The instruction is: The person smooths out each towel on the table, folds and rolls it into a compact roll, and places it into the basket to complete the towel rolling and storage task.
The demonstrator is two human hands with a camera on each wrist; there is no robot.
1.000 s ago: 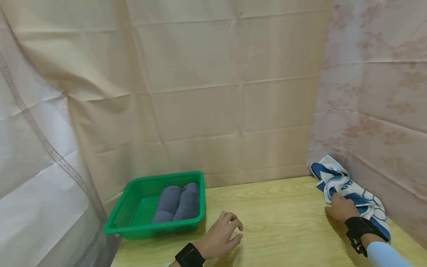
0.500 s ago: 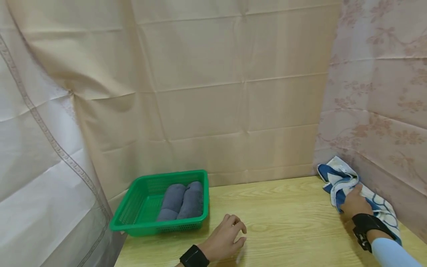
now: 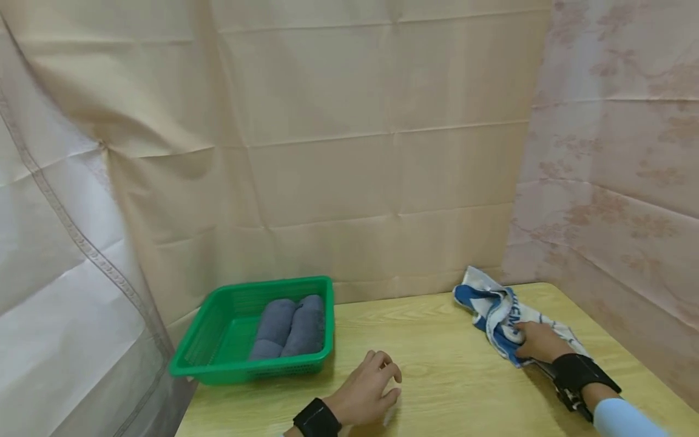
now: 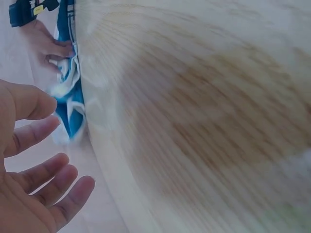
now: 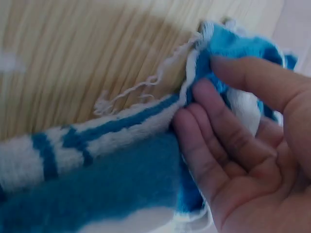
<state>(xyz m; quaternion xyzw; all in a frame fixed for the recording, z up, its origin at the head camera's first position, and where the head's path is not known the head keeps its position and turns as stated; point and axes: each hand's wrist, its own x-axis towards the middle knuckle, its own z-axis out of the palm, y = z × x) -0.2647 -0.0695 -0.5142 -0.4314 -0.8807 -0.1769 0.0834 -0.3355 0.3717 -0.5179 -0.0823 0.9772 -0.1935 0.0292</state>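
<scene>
A crumpled blue-and-white towel (image 3: 494, 306) lies on the right part of the wooden table. My right hand (image 3: 542, 343) pinches its fabric near the middle. In the right wrist view the thumb and fingertips (image 5: 192, 127) close on a blue fold, and loose white threads (image 5: 146, 83) trail from the towel's edge. My left hand (image 3: 364, 391) hovers low over the table near the front, fingers loosely bent and holding nothing. The left wrist view shows these fingers (image 4: 58, 187) spread, with the towel and right hand beyond them.
A green plastic basket (image 3: 251, 371) stands at the left, just beyond my left hand. Two grey rolled towels (image 3: 306, 328) lie side by side in its right half. Beige cloth (image 3: 360, 164) hangs behind the table (image 3: 431, 376), and patterned cloth (image 3: 611, 182) hangs along the right.
The towel, pinched by my right hand, has slid left over the table, away from the right-hand cloth. My left hand and the basket have stayed nearly where they were.
</scene>
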